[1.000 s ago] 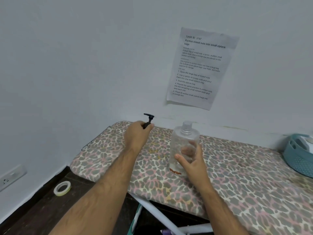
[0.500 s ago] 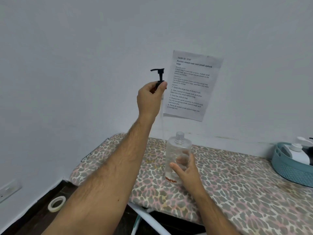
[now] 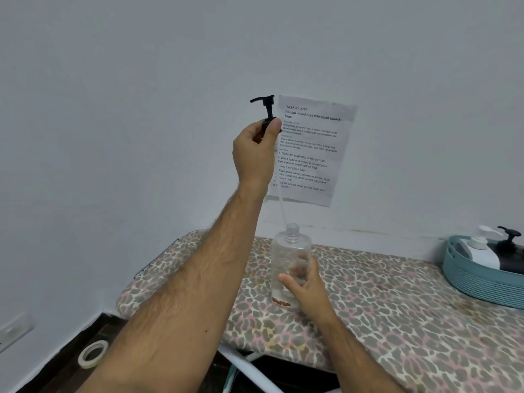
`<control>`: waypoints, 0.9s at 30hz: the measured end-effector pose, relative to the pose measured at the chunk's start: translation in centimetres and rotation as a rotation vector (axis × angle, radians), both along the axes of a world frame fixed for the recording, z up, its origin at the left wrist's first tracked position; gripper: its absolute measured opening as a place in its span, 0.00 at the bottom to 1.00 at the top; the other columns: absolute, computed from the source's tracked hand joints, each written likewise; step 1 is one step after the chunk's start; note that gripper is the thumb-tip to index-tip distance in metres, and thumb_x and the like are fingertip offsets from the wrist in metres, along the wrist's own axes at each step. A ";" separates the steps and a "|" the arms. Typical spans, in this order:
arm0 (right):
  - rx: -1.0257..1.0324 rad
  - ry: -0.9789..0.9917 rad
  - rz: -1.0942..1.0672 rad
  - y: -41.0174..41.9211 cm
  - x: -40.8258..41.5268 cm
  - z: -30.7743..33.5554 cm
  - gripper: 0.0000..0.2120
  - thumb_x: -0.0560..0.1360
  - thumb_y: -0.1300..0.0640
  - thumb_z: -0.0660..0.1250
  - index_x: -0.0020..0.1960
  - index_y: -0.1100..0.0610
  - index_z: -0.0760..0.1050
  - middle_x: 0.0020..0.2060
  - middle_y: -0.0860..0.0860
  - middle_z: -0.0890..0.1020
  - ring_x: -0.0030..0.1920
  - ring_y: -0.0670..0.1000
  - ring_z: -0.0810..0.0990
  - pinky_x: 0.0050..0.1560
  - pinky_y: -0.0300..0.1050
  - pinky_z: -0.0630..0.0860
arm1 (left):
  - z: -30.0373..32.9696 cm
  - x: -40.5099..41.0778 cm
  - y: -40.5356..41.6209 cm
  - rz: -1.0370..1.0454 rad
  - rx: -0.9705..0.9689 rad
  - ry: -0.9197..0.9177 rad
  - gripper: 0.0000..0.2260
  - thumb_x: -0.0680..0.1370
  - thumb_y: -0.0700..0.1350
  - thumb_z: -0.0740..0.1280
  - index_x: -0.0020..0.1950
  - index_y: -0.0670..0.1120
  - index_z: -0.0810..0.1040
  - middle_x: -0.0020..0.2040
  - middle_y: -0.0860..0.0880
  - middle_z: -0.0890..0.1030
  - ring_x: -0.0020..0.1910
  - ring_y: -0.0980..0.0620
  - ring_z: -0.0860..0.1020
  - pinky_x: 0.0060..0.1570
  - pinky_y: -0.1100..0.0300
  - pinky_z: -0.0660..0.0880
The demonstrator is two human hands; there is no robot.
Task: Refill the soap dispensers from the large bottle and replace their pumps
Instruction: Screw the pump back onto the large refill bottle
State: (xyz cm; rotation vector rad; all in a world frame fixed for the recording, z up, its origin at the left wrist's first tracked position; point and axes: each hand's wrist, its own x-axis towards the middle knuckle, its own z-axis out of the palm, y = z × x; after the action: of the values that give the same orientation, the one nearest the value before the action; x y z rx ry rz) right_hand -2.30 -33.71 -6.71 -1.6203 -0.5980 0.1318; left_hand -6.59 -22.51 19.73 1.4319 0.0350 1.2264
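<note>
On the leopard-print board (image 3: 382,316), near its left end, stands a clear plastic bottle (image 3: 290,259), upright, its threaded neck open and a thin reddish-brown residue at its base. The right hand (image 3: 307,285) wraps around the bottle's lower half from the right — the thumb lies across the near face, and the other fingers show blurred through the clear wall on the far side. High above the bottle, the left hand (image 3: 256,150) is raised in front of the white wall (image 3: 141,109), its thumb and curled fingers pinching the collar of a black pump (image 3: 266,109). The pump's nozzle points left, and its pale, thin tube (image 3: 281,207) hangs straight down from behind the hand, the lower end just above and slightly left of the bottle's mouth; whether it touches the rim I cannot tell. Behind the pump and above the bottle, a printed sheet (image 3: 312,154) is stuck to the wall. Well to the right of the bottle, at the frame's edge, a teal basket (image 3: 479,282) sits on the board and holds two more bottles — a white one (image 3: 479,248) with a white pump and a dark one (image 3: 510,256) with a black pump. Down to the left of the bottle, off the board, a roll of tape (image 3: 93,353) lies on the dark floor (image 3: 56,370) beside the wall.
</note>
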 end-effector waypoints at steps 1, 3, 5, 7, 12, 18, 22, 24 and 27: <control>-0.003 -0.002 0.000 0.0 0.0 0.0 0.33 0.73 0.52 0.75 0.72 0.46 0.62 0.60 0.46 0.76 0.60 0.44 0.77 0.58 0.44 0.77 | 0.1 0.0 -0.1 0.001 0.000 -0.003 0.08 0.78 0.47 0.70 0.52 0.44 0.83 0.45 0.54 0.85 0.47 0.59 0.82 0.47 0.68 0.76; -0.007 -0.008 0.000 -0.1 0.0 0.0 0.33 0.73 0.52 0.75 0.72 0.45 0.62 0.59 0.46 0.76 0.60 0.43 0.77 0.57 0.41 0.76 | 0.3 0.0 -0.2 0.003 0.007 -0.005 0.07 0.78 0.48 0.70 0.51 0.45 0.83 0.45 0.53 0.85 0.47 0.57 0.82 0.48 0.66 0.77; -0.010 -0.011 0.001 -0.1 0.0 0.0 0.32 0.73 0.52 0.75 0.71 0.45 0.63 0.59 0.46 0.76 0.59 0.43 0.77 0.56 0.40 0.75 | 0.3 0.1 -0.2 0.007 0.012 0.002 0.08 0.78 0.48 0.70 0.52 0.45 0.83 0.45 0.53 0.85 0.48 0.57 0.83 0.49 0.64 0.77; -0.011 -0.010 0.004 -0.1 -0.1 0.1 0.32 0.73 0.52 0.75 0.71 0.44 0.62 0.59 0.46 0.76 0.60 0.43 0.77 0.56 0.39 0.75 | 0.0 0.4 -0.2 0.011 0.013 0.015 0.09 0.78 0.49 0.70 0.52 0.44 0.83 0.46 0.53 0.85 0.48 0.56 0.83 0.49 0.64 0.77; -0.003 -0.006 0.012 -0.1 -0.2 0.2 0.33 0.73 0.52 0.75 0.72 0.45 0.62 0.59 0.44 0.75 0.60 0.41 0.76 0.54 0.36 0.74 | -2.3 1.1 -0.4 0.029 0.028 0.093 0.12 0.78 0.49 0.70 0.55 0.43 0.83 0.47 0.52 0.85 0.48 0.57 0.82 0.50 0.63 0.78; 0.010 -0.009 0.024 -0.3 -0.4 0.5 0.32 0.73 0.53 0.75 0.71 0.43 0.61 0.58 0.41 0.75 0.59 0.43 0.78 0.53 0.37 0.77 | -7.3 1.3 -1.0 -0.003 0.048 0.218 0.09 0.77 0.50 0.70 0.53 0.47 0.83 0.46 0.55 0.85 0.49 0.57 0.82 0.54 0.57 0.79; 0.016 -0.017 0.029 -0.3 -0.5 0.7 0.32 0.74 0.53 0.74 0.70 0.41 0.60 0.57 0.38 0.74 0.58 0.43 0.79 0.56 0.42 0.78 | -10.7 1.1 -1.3 -0.039 0.058 0.289 0.07 0.77 0.50 0.71 0.51 0.49 0.83 0.44 0.56 0.85 0.48 0.57 0.82 0.54 0.58 0.78; 0.008 -0.023 0.028 -0.4 -0.6 0.7 0.32 0.74 0.53 0.74 0.68 0.39 0.59 0.57 0.37 0.73 0.58 0.41 0.77 0.57 0.42 0.78 | -12.0 0.9 -1.5 -0.063 0.055 0.312 0.05 0.77 0.49 0.71 0.50 0.51 0.83 0.44 0.56 0.85 0.47 0.58 0.82 0.53 0.59 0.78; 0.006 -0.030 0.027 -0.4 -0.5 0.6 0.32 0.73 0.52 0.75 0.69 0.41 0.61 0.57 0.40 0.75 0.57 0.42 0.78 0.59 0.47 0.79 | -13.5 0.5 -1.7 -0.102 0.048 0.327 0.02 0.77 0.48 0.71 0.49 0.53 0.82 0.44 0.55 0.85 0.47 0.58 0.82 0.51 0.62 0.78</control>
State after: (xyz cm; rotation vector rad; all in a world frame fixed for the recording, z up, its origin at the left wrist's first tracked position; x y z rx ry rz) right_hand -2.82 -34.06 -6.13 -1.6114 -0.6432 0.1253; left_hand -6.12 -24.21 6.27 1.6438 0.1554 0.9064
